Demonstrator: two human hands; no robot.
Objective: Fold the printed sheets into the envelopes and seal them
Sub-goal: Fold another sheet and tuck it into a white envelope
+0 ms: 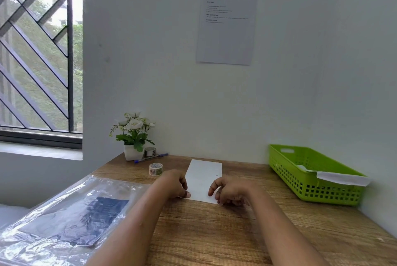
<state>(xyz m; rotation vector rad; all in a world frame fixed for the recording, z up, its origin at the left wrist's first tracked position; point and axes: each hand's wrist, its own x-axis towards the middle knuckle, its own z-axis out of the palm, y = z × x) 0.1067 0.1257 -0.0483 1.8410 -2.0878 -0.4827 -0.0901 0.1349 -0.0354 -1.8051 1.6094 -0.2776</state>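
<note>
The left hand (174, 184) and right hand (231, 192) curl inward; each pinches the sheet (204, 176).

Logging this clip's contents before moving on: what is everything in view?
white sheet: 1, white, table centre
printed tape roll: 1, white, left of sheet
small tape roll: 1, greyish, by the pot
pen: 1, blue, in front of the pot
potted flowers: 1, white, table's far left corner
basket: 1, green, table right, white paper inside
plastic bag: 1, clear, dark contents, table left
table: 1, wood
wall notice: 1, white
window: 1, dark grille, left
left hand: pinches sheet's left edge
right hand: fingers curled, sheet's near right corner
</note>
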